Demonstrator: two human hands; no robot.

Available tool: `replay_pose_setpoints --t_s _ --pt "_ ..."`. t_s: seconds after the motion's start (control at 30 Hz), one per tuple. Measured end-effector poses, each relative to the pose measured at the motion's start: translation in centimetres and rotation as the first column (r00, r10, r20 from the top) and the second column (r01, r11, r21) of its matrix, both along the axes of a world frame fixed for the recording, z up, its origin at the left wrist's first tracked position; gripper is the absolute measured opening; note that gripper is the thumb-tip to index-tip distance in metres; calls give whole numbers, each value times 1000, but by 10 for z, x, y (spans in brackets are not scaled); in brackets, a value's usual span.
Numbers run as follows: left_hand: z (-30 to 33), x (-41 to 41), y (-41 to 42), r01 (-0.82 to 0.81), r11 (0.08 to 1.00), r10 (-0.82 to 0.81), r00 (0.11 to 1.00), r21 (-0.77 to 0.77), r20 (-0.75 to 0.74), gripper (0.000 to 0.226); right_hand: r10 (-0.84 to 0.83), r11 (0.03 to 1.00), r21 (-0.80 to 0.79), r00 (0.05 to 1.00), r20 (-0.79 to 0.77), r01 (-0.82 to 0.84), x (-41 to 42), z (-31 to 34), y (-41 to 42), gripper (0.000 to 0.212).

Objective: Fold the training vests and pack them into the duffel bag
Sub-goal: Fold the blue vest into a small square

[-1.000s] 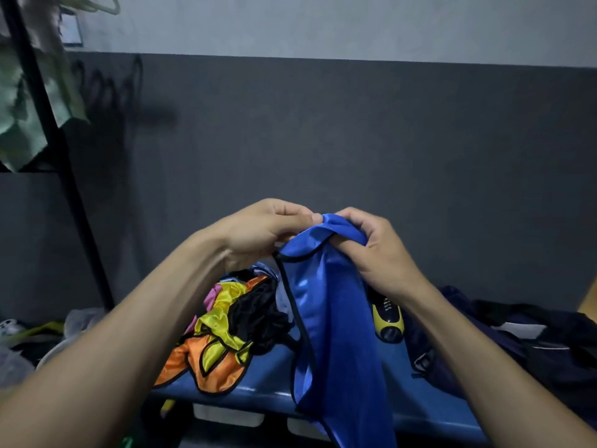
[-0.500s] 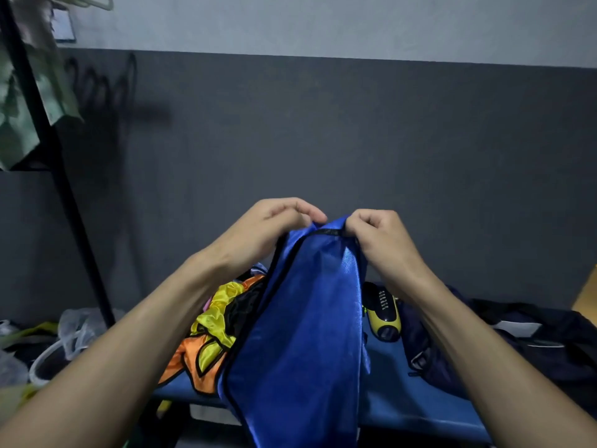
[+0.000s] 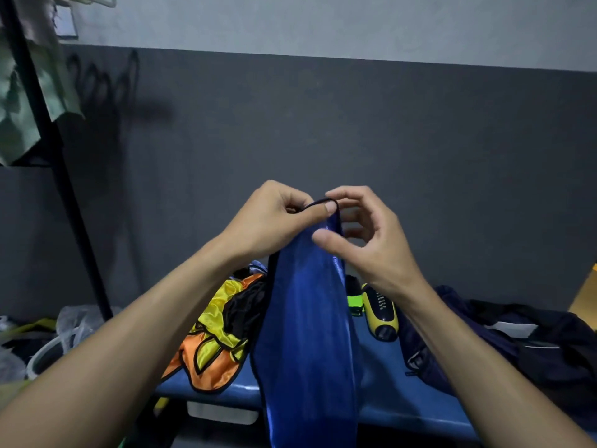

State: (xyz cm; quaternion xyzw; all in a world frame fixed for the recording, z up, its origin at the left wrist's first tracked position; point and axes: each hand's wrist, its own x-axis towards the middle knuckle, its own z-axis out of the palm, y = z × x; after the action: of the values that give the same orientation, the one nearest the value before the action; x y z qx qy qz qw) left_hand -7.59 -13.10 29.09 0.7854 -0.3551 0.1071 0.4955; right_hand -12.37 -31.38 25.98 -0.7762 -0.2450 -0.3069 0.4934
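Observation:
A blue training vest (image 3: 307,334) with black trim hangs lengthwise in front of me over the bench. My left hand (image 3: 274,218) pinches its top edge between thumb and fingers. Close beside it, my right hand (image 3: 368,237) has its thumb on the front of the fabric and its index fingertip on the black trim loop; the other fingers are loosely curled behind the edge. A heap of orange, yellow and black vests (image 3: 216,337) lies on the blue bench (image 3: 387,396), left of the hanging vest. The dark navy duffel bag (image 3: 484,347) lies slumped at the right.
A yellow and black device (image 3: 381,315) and a small green object (image 3: 355,302) lie on the bench behind the vest. A black rack pole (image 3: 58,176) with hanging clothes stands at the left, with plastic bags (image 3: 74,321) at its foot. A dark wall is close behind.
The vest, spread wider half a second ago, is now gathered into a narrow strip. My hands have come together at its top, and my right hand's grip has loosened.

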Motion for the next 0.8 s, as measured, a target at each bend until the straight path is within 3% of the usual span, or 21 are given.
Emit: replay_pose_setpoints --t_s 0.13,0.23,0.37,0.5,0.63,0.73,0.8 --pt "6 -2 1 63 997 -62 997 37 -38 59 27 999 -30 999 31 -26 4 9 -3 25" --pt "10 -2 5 108 992 -103 992 67 -67 46 16 996 -82 1000 11 -15 6 10 -11 10" --pt "11 -4 12 148 987 -140 984 68 -107 39 -79 990 -111 995 62 85 5 11 -17 15" --pt "10 -2 14 132 988 -123 987 82 -105 43 81 997 3 986 -143 -82 -2 19 -15 15" --pt "9 -1 18 136 984 -126 988 113 -94 49 207 978 54 885 -417 -203 -9 29 -14 26" --pt "10 -4 20 186 977 -171 975 103 -141 45 290 957 122 845 -449 -263 -9 28 -18 20" --pt "8 -4 21 217 971 -200 967 101 -156 47 223 975 100 890 -398 -200 -7 24 -18 18"
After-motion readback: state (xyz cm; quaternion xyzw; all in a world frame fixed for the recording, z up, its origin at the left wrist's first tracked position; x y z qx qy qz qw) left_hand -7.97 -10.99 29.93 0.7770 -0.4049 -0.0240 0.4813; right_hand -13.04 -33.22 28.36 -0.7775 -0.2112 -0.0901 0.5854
